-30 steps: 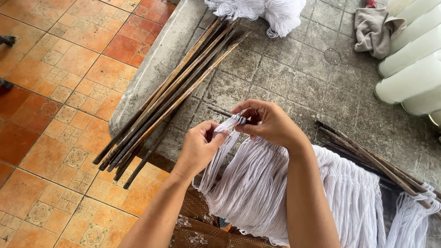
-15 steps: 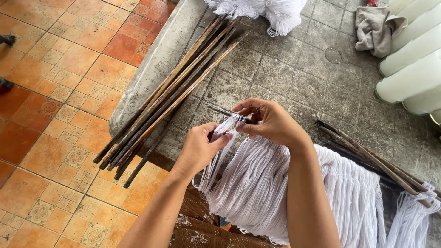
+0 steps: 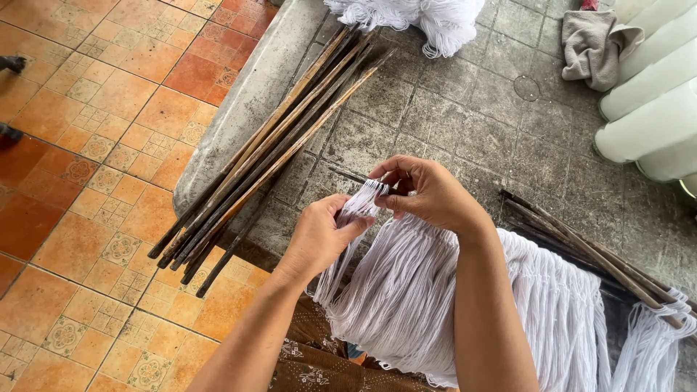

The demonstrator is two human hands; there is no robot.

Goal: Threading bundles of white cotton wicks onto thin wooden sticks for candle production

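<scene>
Both hands pinched white yarn (image 3: pixel 406 290) strung on a thin stick (image 3: pixel 348 176): left hand (image 3: pixel 319 236) gripped a strand bundle, right hand (image 3: pixel 428 192) held the loops above the grey slab (image 3: pixel 450 109).

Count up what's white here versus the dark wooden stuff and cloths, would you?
White yarn masses: 2, the hank held by the left hand and right hand, and a heap
Stick bundles: 2
White cylinders: about 4
Grey cloth: 1
Total: about 9
</scene>
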